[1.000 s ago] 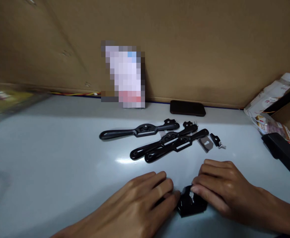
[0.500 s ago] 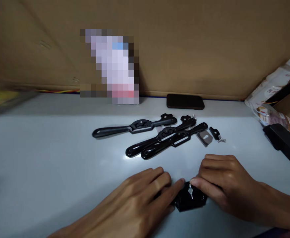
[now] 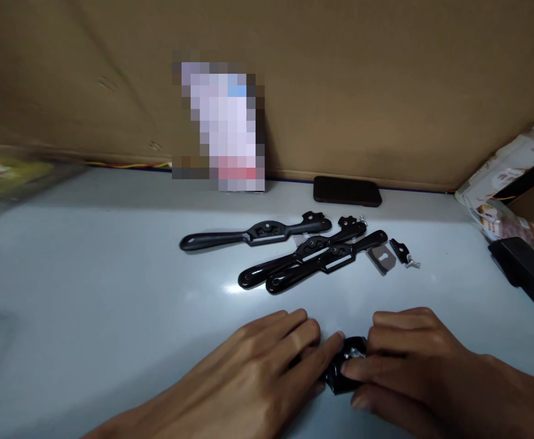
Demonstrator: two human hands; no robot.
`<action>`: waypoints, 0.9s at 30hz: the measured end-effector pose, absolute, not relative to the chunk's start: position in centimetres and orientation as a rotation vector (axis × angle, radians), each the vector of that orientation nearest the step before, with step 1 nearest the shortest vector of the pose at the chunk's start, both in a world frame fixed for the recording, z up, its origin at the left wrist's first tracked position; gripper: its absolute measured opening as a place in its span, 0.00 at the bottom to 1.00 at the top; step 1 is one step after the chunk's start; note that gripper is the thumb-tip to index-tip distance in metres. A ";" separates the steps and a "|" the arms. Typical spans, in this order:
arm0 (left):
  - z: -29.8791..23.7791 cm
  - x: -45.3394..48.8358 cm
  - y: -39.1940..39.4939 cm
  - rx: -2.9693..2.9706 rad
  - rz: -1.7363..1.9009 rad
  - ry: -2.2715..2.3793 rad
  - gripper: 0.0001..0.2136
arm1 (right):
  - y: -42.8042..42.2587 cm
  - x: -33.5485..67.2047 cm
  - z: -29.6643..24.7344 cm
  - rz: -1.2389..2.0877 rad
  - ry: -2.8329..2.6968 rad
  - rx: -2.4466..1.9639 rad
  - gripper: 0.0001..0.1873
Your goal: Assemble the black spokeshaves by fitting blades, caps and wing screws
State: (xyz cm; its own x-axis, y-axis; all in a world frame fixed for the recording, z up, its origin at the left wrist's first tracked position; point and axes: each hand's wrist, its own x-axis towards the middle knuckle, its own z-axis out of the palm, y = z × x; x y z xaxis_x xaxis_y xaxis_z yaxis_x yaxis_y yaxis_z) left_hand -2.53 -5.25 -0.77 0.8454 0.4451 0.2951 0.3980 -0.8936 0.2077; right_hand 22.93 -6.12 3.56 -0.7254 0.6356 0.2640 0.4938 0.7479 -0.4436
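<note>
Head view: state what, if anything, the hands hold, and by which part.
A black tool: the left hand holds it by its left side; the right hand covers its right side, a finger by the silver screw, its grip there unclear.

Dark flat block beside brown wall; tilted bottle

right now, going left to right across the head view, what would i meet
Blurred yellow item at the left edge, left hand, glossy black piece with a silver fitting, right hand, black object at the right edge.
</note>
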 end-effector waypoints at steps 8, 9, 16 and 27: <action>-0.5 -2.3 -5.2 2.891 0.514 0.662 0.28 | -6.1 22.6 3.5 0.356 -2.556 -0.937 0.26; -0.5 -2.4 -5.2 2.892 0.507 0.663 0.28 | -6.2 22.5 3.5 0.357 -2.564 -0.935 0.26; -0.6 -2.5 -5.3 2.897 0.478 0.675 0.29 | -6.0 22.7 4.0 0.316 -2.566 -0.912 0.28; -0.4 -2.3 -5.1 2.895 0.474 0.664 0.27 | -5.7 22.9 3.5 0.303 -2.479 -0.912 0.20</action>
